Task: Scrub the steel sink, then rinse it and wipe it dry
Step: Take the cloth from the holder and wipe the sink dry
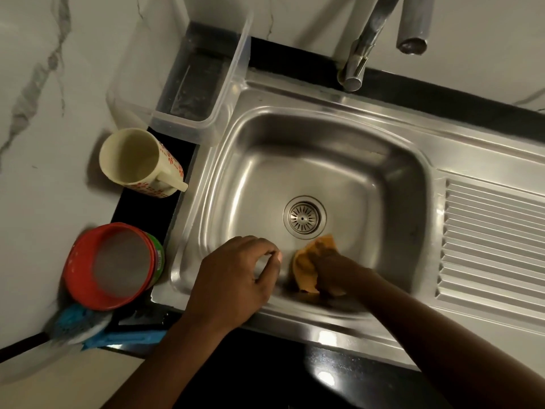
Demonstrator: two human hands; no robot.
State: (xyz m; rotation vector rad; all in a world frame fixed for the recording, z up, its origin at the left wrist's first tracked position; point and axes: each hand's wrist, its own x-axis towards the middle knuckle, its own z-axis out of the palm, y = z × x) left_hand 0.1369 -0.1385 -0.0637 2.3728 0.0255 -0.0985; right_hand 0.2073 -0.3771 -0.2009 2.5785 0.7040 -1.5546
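Steel sink [348,134] fills the middle of my view, set into a black counter [265,376] below a marbled white wall [44,84], with its ribbed draining board [495,240] stretching off to my right. My right hand [333,273] is down in the basin near the front wall, fingers closed around a bunched orange cloth [306,267] and pressing it to the steel just in front of the round drain strainer [304,217]. My left hand [236,276] rests over the sink's front left rim, holding nothing, fingers loosely curled with the tips just beside the cloth. Whether the basin's surface is wet or dry I cannot tell; it only shines. The tap [362,48] rises from the back edge, its spout [413,28] hanging over the rear of the basin, and no water shows at it. On the counter to my left stand a cream mug [132,160] with red flowers, a red-rimmed tub [112,265] nearer me, and a clear plastic container [182,84] at the back corner. Something blue [88,326], blurred, lies in front of the tub.
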